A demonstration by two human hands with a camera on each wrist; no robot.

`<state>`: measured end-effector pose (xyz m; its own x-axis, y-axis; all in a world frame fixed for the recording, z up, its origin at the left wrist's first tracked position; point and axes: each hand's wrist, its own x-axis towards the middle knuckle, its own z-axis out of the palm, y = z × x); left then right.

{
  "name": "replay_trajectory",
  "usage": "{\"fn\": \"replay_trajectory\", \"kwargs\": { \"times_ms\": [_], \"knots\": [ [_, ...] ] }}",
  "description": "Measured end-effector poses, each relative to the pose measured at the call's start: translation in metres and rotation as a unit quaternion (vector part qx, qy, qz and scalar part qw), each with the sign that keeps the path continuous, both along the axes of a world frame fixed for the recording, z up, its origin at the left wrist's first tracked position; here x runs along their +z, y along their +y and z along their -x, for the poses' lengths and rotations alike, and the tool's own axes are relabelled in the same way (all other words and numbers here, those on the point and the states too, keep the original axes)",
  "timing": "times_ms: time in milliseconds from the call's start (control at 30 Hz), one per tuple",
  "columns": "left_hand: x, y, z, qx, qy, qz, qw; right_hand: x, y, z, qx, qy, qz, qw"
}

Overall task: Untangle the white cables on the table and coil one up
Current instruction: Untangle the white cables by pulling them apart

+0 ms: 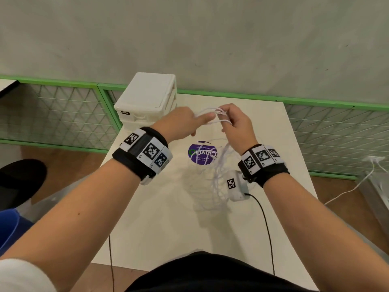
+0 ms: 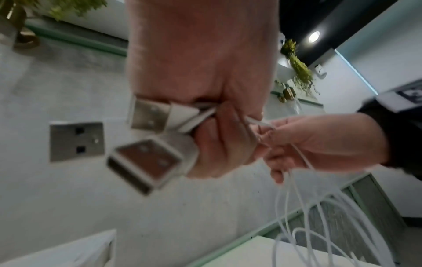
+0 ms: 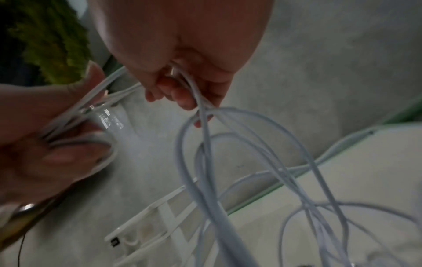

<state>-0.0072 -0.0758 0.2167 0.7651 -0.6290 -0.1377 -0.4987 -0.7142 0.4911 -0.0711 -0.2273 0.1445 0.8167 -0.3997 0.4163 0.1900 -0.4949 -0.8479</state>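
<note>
Both hands are raised above the white table (image 1: 160, 224), holding a bunch of thin white cables (image 1: 212, 114) between them. My left hand (image 1: 189, 123) grips the plug ends; the left wrist view shows three USB plugs (image 2: 146, 162) sticking out of its curled fingers (image 2: 219, 144). My right hand (image 1: 233, 121) pinches the strands a short way along, fingers (image 3: 180, 97) curled round them. From the right hand the white cables (image 3: 205, 171) hang in tangled loops (image 1: 219, 171) down to the table.
A white plastic drawer box (image 1: 147, 100) stands at the table's far left corner, close to the left hand. A purple round sticker (image 1: 202, 153) lies under the loops. Green mesh fencing (image 1: 56, 114) runs behind. Thin black leads (image 1: 267, 228) trail from the wrist cameras.
</note>
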Motion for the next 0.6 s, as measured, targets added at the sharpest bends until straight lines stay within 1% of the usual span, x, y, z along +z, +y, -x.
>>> {"fn": "replay_trajectory", "kwargs": {
  "times_ms": [67, 133, 200, 233, 267, 333, 400, 433, 500, 533, 600],
  "knots": [
    [-0.009, 0.005, 0.003, -0.010, 0.071, -0.027, 0.997, 0.005, -0.006, 0.000, 0.013, -0.003, 0.047, 0.999],
    [-0.012, 0.007, 0.008, -0.035, 0.145, -0.009, 0.989, 0.008, -0.014, 0.000, 0.011, 0.014, 0.097, 0.995],
    [-0.008, 0.009, 0.013, -0.085, 0.229, 0.029, 0.969, 0.007, -0.025, 0.000, -0.015, 0.037, 0.140, 0.989],
    [-0.005, 0.009, 0.015, -0.112, 0.282, 0.061, 0.951, 0.006, -0.030, 0.001, -0.026, 0.051, 0.149, 0.987],
    [-0.002, 0.008, 0.016, -0.134, 0.340, 0.102, 0.925, 0.003, -0.034, 0.001, -0.032, 0.068, 0.154, 0.985],
    [0.000, 0.005, 0.016, -0.167, 0.454, 0.190, 0.854, -0.005, -0.035, 0.003, -0.022, 0.104, 0.184, 0.977],
    [-0.001, 0.000, 0.015, -0.193, 0.524, 0.262, 0.787, -0.014, -0.028, 0.005, 0.003, 0.121, 0.207, 0.971],
    [-0.002, -0.002, 0.015, -0.199, 0.543, 0.295, 0.761, -0.017, -0.023, 0.007, 0.013, 0.124, 0.195, 0.973],
    [-0.002, -0.007, 0.018, -0.197, 0.570, 0.357, 0.714, -0.024, -0.013, 0.008, 0.038, 0.123, 0.151, 0.980],
    [0.000, -0.008, 0.019, -0.191, 0.576, 0.383, 0.696, -0.026, -0.009, 0.008, 0.053, 0.129, 0.127, 0.982],
    [0.005, -0.010, 0.017, -0.175, 0.575, 0.432, 0.672, -0.031, -0.005, 0.008, 0.071, 0.151, 0.092, 0.982]
  ]
}}
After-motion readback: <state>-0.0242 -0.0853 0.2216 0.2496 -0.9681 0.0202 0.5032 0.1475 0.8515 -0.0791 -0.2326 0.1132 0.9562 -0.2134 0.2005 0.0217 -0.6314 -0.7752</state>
